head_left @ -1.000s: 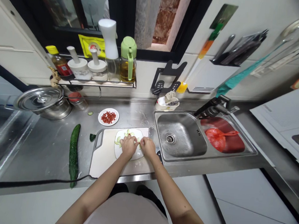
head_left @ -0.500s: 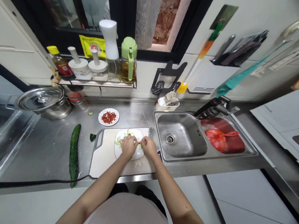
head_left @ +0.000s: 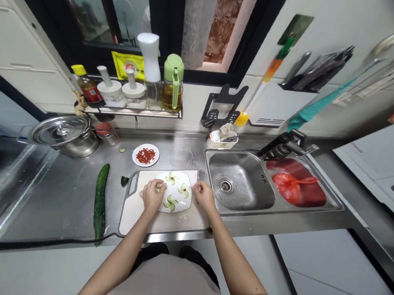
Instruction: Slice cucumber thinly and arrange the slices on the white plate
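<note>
My left hand [head_left: 152, 196] lies over the left edge of the white plate [head_left: 180, 205], thumb and forefinger close together by a partly covered cucumber slice. What they pinch, if anything, is too small to make out. Just off the plate's right edge, my right hand [head_left: 204, 195] has its fingers curled and the fingertips together; their contents cannot be seen. Thin cucumber slices [head_left: 170, 203] form pinwheel flowers on the plate, some with a red centre. Under the plate is a cutting board [head_left: 132, 215]. A small white dish [head_left: 135, 160] behind it holds chopped red pieces [head_left: 146, 155].
A whole cucumber [head_left: 100, 201] lies left of the board, beside a cut cucumber end [head_left: 124, 181]. The sink [head_left: 242, 178] is to the right, with a red plastic bag [head_left: 287, 189] in its second basin. A lidded steel pot [head_left: 76, 145] stands at the back left.
My hands have moved apart from the plate's middle, the left to its left edge and the right to beyond its right edge. The cucumber flowers are now largely uncovered.
</note>
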A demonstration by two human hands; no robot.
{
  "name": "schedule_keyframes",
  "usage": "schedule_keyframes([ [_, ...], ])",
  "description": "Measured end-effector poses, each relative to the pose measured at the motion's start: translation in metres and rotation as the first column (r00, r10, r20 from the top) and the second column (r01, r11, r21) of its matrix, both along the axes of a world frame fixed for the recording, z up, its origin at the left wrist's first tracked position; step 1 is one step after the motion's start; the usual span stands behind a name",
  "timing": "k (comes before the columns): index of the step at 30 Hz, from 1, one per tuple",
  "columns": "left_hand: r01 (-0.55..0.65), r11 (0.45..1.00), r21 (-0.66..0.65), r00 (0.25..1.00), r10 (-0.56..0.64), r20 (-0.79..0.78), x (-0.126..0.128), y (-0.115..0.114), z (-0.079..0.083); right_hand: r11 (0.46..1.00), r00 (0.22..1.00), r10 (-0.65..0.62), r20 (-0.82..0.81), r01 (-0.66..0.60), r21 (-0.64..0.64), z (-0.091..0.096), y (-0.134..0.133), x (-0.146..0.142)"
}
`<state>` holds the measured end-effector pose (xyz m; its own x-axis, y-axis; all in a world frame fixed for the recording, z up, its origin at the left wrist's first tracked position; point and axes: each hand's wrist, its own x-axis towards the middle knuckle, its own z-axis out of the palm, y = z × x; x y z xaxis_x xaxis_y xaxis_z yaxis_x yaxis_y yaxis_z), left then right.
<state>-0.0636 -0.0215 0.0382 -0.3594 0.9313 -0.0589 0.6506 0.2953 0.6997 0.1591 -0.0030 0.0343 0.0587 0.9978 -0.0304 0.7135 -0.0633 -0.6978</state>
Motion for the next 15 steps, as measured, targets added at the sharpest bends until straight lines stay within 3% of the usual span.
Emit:
schedule_keyframes([
  [4, -0.044, 0.995, 0.095, 0.996, 0.035, 0.087, -0.021, -0.026, -0.010, 0.999, 1.000, -0.027, 0.015, 0.026, 0.027, 0.006, -0.006, 0.005],
  [9, -0.106, 0.989, 0.107, 0.985, 0.090, 0.149, -0.039, -0.051, -0.025, 0.998, 0.999, -0.012, 0.030, 0.011, 0.058, 0.008, -0.010, 0.005],
  [15, -0.139, 0.984, 0.115, 0.971, 0.112, 0.209, -0.041, -0.060, -0.032, 0.988, 0.993, 0.110, 0.049, -0.114, 0.104, 0.010, 0.006, -0.024],
])
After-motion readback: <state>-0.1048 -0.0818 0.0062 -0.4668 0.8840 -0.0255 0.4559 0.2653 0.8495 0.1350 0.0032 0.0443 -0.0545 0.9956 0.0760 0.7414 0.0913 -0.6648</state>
